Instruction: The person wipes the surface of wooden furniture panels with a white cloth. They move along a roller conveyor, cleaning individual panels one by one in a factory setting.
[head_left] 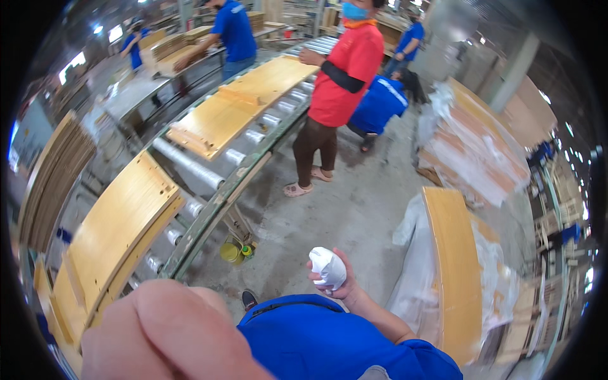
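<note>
With our right hand (345,286) we hold one white crumpled bundle (328,268); our left hand (164,326) is blurred, very close, its grip we cannot tell.

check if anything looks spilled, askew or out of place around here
Nothing looks clearly spilled or damaged. What seems mildly untidy is the translucent plastic sheeting beside the yellow wooden panel on the right: it hangs loose and crumpled.

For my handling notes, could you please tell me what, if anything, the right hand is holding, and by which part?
The right hand holds a rounded white bundle by its sides and lower end, fingers showing on both sides.
</note>
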Tool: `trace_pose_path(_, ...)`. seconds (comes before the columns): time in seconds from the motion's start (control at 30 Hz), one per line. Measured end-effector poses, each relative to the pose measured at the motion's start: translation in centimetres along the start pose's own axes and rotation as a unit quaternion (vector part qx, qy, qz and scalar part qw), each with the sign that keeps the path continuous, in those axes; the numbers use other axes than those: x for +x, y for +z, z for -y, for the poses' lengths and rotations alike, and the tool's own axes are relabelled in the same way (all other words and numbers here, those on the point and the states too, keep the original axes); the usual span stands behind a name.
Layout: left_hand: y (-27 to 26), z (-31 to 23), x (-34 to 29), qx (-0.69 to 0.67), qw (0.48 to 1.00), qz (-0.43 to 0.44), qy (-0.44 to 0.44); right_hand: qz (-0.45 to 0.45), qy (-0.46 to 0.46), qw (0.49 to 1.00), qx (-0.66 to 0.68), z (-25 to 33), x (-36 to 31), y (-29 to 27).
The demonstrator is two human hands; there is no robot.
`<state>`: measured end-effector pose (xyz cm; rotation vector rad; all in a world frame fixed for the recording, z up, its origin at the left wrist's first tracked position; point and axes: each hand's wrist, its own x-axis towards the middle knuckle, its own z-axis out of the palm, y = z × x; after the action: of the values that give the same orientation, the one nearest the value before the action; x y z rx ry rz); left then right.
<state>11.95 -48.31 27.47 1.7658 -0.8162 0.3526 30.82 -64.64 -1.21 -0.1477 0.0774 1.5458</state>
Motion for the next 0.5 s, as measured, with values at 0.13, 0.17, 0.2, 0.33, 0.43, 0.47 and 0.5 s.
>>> trace_pose_path(0.13,-1.8,1.6,0.7,-0.026,0.999,0.025,0.01,0.005,-0.072,0.996,0.047,-0.7,-1.9,-0.3)
trace_pose_path(0.17,-1.8,1.8,0.8,-0.032,0.999,0.024,0.014,0.028,-0.076,0.995,0.058,-0.9,-2.5,-0.2)
trace_pose_path(0.2,-2.1,2.0,0.9,-0.036,0.999,0.022,0.02,0.031,-0.101,0.993,0.053,-0.7,-2.3,-0.3)
trace_pose_path(0.33,-1.9,3.9,-0.6,-0.053,0.998,-0.014,0.03,0.009,-0.16,0.986,0.056,-2.7,-1.4,-0.9)
trace_pose_path(0.43,-1.0,5.2,-1.9,-0.067,0.995,-0.049,0.048,-0.033,-0.18,0.982,0.055,-3.8,0.2,0.0)
trace_pose_path(0.47,-0.8,5.9,-1.9,-0.073,0.994,-0.062,0.06,-0.075,-0.189,0.978,0.055,-4.2,0.5,0.1)
trace_pose_path(0.5,-0.9,6.2,-2.0,-0.074,0.992,-0.072,0.071,-0.111,-0.197,0.973,0.056,-5.0,1.3,0.1)
